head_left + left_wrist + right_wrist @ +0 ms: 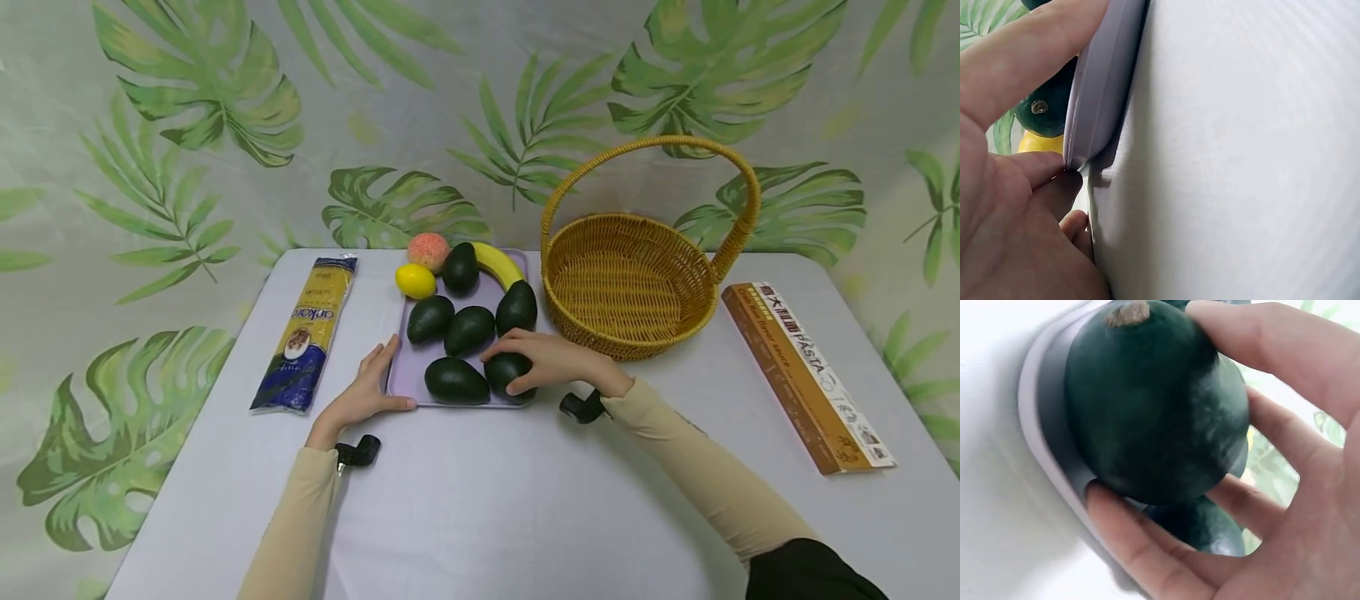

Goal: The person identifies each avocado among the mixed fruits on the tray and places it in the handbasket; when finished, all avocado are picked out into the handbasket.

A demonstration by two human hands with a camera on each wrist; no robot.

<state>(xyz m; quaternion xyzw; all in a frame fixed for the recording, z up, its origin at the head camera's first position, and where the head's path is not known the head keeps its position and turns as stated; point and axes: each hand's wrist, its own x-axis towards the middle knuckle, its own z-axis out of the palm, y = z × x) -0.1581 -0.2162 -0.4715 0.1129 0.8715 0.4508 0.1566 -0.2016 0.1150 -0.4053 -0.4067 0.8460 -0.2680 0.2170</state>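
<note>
My right hand (558, 360) grips a dark green avocado (1141, 406) at the near right corner of a lilac tray (408, 390). In the right wrist view its fingers and thumb spread around the fruit's sides, and the brown stem end (1127, 314) shows. With fingers fairly straight, my left hand (363, 392) braces the tray's near left corner, thumb along the front edge and fingertips at the left rim. Several more avocados (456, 381) lie on the tray, with a yellow lemon (416, 282), a pinkish peach (428, 251) and a banana (498, 262) at its far end.
A wicker basket (630, 287) with a tall handle stands right of the tray, with nothing in it. Farther right lies a long pasta box (806, 375). A blue and yellow pasta packet (306, 333) lies to the left. Leaf-patterned cloth (420, 108) hangs behind the white table (465, 500).
</note>
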